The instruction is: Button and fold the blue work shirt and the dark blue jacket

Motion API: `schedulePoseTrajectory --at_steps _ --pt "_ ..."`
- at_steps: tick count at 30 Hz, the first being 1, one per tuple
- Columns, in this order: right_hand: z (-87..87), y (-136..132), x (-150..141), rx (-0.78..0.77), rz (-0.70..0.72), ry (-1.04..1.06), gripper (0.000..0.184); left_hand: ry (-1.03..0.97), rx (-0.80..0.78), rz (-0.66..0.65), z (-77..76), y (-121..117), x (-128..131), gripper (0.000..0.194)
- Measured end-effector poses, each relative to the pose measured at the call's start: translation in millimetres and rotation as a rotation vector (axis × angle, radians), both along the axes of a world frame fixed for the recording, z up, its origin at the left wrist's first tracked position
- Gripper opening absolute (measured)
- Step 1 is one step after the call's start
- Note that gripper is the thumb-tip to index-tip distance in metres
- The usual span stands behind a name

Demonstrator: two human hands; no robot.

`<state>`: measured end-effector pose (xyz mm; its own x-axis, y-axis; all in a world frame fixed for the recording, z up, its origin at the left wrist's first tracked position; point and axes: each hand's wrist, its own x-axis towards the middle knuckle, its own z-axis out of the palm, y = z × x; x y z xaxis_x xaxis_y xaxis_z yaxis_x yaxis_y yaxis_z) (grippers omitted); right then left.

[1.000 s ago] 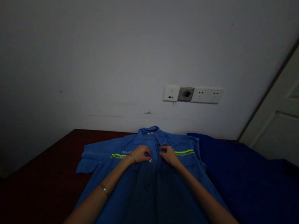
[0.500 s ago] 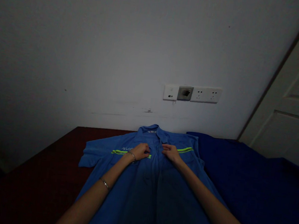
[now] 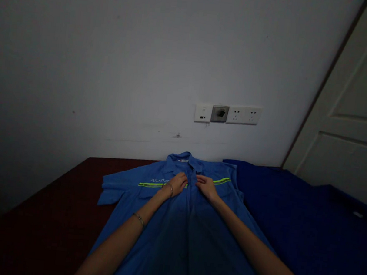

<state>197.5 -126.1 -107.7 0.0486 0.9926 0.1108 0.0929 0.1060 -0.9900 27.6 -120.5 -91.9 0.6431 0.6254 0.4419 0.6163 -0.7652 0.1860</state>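
Note:
A light blue short-sleeved shirt with yellow-green stripes across the chest lies front up, its collar towards the wall. Just below the collar, my left hand has its fingers closed on the left front edge of the shirt. Opposite it, my right hand pinches the other front edge, thumb and fingertips close together. A narrow strip of cloth runs between the two hands. Whether a button sits under the fingers is too dark and small to make out.
The shirt lies on a dark red surface. Dark blue cloth spreads along the right. Behind is a pale wall with a row of sockets; a panelled door stands at the right.
My left hand has moved up and inward to the shirt's front opening, closer to the right hand. The right hand stays near the same part of the placket. The view has shifted slightly.

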Motion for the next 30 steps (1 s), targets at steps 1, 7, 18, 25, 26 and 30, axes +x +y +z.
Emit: schedulePoseTrajectory --at_steps 1,7,18,25,26,30 --pt "0.8 -0.8 0.3 0.003 -0.004 0.007 0.04 0.007 0.014 -0.007 0.8 0.6 2.1 0.015" --pt "6.2 -5.0 -2.6 0.03 0.001 0.021 0.038 0.032 0.021 0.041 2.9 -1.1 4.9 0.018" --pt "10.8 -9.2 -4.4 0.194 -0.031 -0.288 0.036 -0.1 -0.079 0.048 -4.2 7.2 4.6 0.016" --pt "12.5 -10.9 -3.1 0.203 -0.025 -0.33 0.039 -0.245 -0.202 0.069 -5.7 4.6 1.1 0.024" --pt "12.8 -10.7 -2.7 0.201 -0.025 -0.331 0.039 -0.25 -0.208 0.064 -5.7 4.0 0.6 0.026" --pt "14.4 -10.3 -1.7 0.192 -0.03 -0.329 0.038 -0.223 -0.221 0.073 -4.7 2.1 -0.5 0.028"
